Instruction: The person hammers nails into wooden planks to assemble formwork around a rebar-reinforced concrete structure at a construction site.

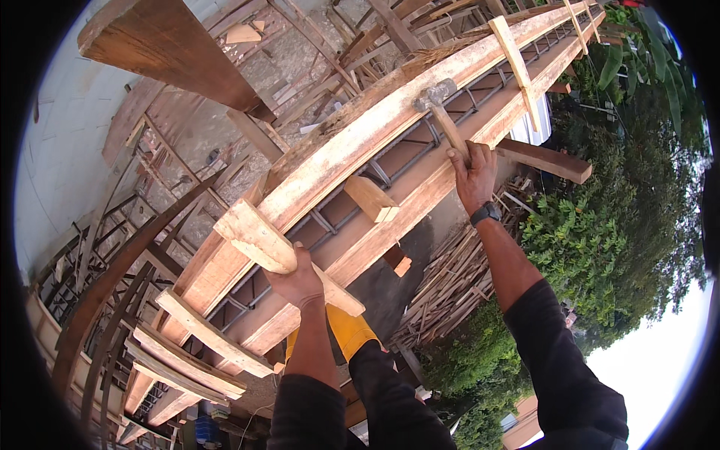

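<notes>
My right hand point(475, 177), with a dark watch on the wrist, is closed round the wooden handle of a hammer point(448, 133). The grey hammer head point(435, 95) is over the far side board of a long wooden beam form point(319, 182). Nearer to me on the left, my left hand point(295, 280) grips a short, pale wooden block point(257, 237) lying across the top of the form. Another wooden piece point(341, 292) sticks out beside that hand. A steel rebar cage point(379, 174) runs along inside the form, and a short wooden block point(372, 199) sits across it between my hands.
Wooden cross strips point(517, 64) span the form farther off, and more strips point(214, 333) lie at its near end. A thick plank point(172, 56) juts in at upper left. Far below are timber piles point(442, 289); trees point(577, 232) stand right. My yellow boots point(351, 331) are below the form.
</notes>
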`<move>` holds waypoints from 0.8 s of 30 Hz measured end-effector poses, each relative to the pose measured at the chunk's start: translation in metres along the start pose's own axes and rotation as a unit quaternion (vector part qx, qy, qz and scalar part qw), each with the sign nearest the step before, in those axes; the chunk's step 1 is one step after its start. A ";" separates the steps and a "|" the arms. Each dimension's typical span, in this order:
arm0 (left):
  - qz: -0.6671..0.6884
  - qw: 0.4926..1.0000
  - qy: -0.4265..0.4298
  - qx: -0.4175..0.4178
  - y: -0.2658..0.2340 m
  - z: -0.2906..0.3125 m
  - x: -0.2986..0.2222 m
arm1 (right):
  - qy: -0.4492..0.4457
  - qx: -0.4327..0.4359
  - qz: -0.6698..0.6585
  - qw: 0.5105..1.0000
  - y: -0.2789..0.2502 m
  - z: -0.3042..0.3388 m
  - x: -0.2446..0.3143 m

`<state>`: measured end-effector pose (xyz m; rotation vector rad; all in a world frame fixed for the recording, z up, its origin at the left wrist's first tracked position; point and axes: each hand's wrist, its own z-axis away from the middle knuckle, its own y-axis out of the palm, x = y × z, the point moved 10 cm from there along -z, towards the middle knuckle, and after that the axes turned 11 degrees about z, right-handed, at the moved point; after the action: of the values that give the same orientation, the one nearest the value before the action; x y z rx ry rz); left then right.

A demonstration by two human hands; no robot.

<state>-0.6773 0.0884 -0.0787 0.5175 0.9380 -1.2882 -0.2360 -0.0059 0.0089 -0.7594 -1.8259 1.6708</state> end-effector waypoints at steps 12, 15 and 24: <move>0.010 1.000 0.017 0.006 -0.003 -0.005 -0.006 | -0.012 0.113 -0.075 0.991 -0.004 0.019 0.085; 0.017 1.000 -0.009 0.008 -0.004 -0.007 0.009 | -0.069 0.267 -0.053 0.960 0.019 0.057 0.144; 0.032 0.999 0.005 0.001 -0.006 -0.008 0.009 | -0.089 0.310 -0.106 0.940 0.022 0.116 0.189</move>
<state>-0.6848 0.0878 -0.0891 0.5508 0.9214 -1.2306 -0.4497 0.0521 -0.0183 -0.1374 -1.2950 2.0487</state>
